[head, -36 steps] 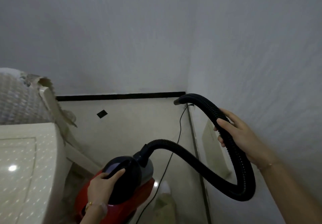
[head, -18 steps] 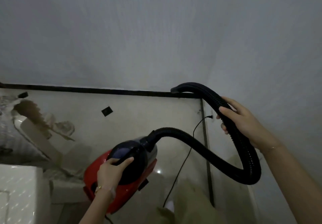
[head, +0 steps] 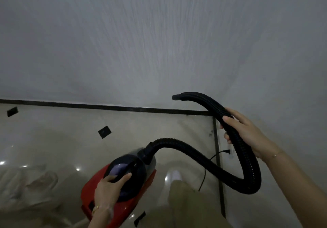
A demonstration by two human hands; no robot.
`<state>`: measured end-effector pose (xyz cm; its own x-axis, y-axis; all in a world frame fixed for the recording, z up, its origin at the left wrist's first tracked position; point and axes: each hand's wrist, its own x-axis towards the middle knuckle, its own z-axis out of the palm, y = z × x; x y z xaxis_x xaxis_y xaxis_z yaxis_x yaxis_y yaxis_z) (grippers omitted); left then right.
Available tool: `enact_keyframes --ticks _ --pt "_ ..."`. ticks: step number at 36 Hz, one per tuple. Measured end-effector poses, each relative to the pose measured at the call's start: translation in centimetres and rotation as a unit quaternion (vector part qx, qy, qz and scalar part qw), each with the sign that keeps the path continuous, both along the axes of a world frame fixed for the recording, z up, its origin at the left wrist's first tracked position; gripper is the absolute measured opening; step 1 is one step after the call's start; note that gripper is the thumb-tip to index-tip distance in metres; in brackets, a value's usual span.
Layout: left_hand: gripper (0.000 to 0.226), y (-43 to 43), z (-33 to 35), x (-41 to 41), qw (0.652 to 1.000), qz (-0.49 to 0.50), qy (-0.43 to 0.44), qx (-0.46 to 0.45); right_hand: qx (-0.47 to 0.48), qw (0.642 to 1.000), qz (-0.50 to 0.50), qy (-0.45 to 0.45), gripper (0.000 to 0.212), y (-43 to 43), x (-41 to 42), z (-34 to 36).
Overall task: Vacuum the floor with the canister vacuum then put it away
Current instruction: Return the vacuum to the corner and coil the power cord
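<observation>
Head view, looking down into a room corner. Pale plastered wall [head: 159, 41] fills the upper half and meets the glossy tiled floor [head: 62, 144] along a black skirting strip [head: 106, 106]. The black ribbed hose [head: 194, 158] leaves the front of the canister vacuum [head: 138, 176], dips in a loop at the right, then rises so that its open end [head: 176, 97] points left in front of the wall. The canister, a red body under a dark dome, sits tilted at lower centre over the floor; contact with the floor cannot be told. Right grip [head: 246, 132]: fingers and thumb wrapped round the upper hose. Left grip [head: 108, 192]: clasping the dome's top handle, thumb laid forward. A thin black cord [head: 204, 176] trails beside the corner to a plug [head: 225, 151]. Small black square inlay [head: 104, 131] in the tiles.
</observation>
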<state>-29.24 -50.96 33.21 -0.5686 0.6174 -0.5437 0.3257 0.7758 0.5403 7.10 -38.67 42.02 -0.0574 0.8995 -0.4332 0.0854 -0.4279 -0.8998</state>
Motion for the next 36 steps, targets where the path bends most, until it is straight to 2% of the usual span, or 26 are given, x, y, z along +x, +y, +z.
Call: enact_keyframes --ticks 11,20,25,29,31,36 --pt "0.052 14.5 -0.2 2.1 0.986 -0.162 0.032 -0.035 -0.067 0.994 -0.079 -0.028 0.029 7.3 3.3 -1.8" --pt "0.057 26.8 -4.5 5.9 0.924 -0.368 0.045 -0.094 -0.126 0.975 -0.178 -0.036 0.031 9.5 5.1 -4.4" --pt "0.060 32.6 -9.0 8.4 0.853 -0.498 0.042 -0.147 -0.155 0.961 -0.228 -0.032 0.037 11.6 4.5 -6.9" --pt "0.057 37.0 -13.6 11.6 0.764 -0.621 0.076 -0.155 -0.165 0.953 -0.249 -0.043 0.039 13.6 3.1 -10.7" --pt "0.055 38.7 -16.2 13.4 0.711 -0.681 0.096 -0.145 -0.162 0.949 -0.269 -0.037 0.041 14.4 2.6 -12.6" --pt "0.054 42.4 -23.3 17.0 0.544 -0.808 0.145 -0.174 -0.162 0.931 -0.328 -0.001 0.041 15.2 2.3 -18.3"
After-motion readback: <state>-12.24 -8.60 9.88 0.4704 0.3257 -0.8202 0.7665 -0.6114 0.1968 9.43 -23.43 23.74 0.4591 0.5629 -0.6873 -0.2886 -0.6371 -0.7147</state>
